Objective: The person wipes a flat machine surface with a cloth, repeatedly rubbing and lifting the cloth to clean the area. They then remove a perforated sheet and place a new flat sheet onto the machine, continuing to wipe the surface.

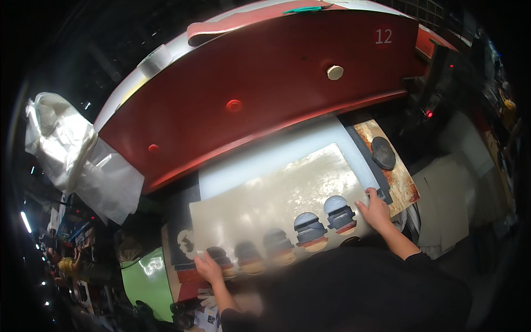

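Observation:
A large beige sheet [276,193] with several rounded cut-outs along its near edge lies on a pale blue-white work surface [260,157] under a big red machine head [260,94]. My left hand [209,268] grips the sheet's near left edge beside a cut-out. My right hand [376,209] holds the sheet's near right corner, fingers curled over the edge. Through the cut-outs grey and orange layers show.
A crumpled clear plastic bag [72,155] hangs at the left. A rusty brown board [401,180] with a dark round disc [383,152] lies to the right. A green container [146,282] stands at the lower left. Cardboard pieces [448,193] lie far right.

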`<state>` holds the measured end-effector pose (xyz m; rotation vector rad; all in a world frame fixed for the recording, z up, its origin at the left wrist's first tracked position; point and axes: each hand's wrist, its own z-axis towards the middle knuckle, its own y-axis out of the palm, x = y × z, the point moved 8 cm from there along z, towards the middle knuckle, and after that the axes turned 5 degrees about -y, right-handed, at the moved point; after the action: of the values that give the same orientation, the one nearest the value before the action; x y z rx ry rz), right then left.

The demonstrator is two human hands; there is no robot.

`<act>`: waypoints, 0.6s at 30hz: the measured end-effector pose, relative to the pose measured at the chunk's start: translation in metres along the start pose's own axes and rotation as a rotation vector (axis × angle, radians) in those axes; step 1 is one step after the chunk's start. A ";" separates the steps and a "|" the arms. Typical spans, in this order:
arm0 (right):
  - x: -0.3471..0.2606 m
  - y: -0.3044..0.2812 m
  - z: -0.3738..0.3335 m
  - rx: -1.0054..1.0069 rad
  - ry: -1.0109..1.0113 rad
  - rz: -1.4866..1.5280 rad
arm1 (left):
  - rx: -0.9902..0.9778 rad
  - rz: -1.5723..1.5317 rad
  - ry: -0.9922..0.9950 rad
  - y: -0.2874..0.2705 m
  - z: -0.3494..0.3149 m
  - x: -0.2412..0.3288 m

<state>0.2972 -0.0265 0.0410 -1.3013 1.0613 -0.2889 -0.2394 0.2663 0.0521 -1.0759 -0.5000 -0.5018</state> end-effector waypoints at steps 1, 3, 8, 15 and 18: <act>0.003 -0.006 -0.001 0.064 -0.020 0.016 | -0.034 0.037 -0.024 0.006 0.002 0.003; 0.011 -0.017 -0.004 0.163 -0.041 0.049 | -0.073 0.110 -0.039 0.015 0.006 0.013; 0.020 -0.042 0.018 0.280 -0.042 0.054 | -0.207 0.147 -0.057 0.039 0.012 0.043; -0.004 -0.044 0.046 0.131 -0.041 -0.111 | -0.270 0.286 -0.135 0.043 0.025 0.047; -0.011 -0.044 0.033 0.196 -0.109 -0.194 | -0.072 0.237 0.177 0.032 0.009 0.062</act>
<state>0.3326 -0.0115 0.0814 -1.2294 0.7953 -0.4513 -0.1727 0.2777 0.0714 -1.1314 -0.1963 -0.4037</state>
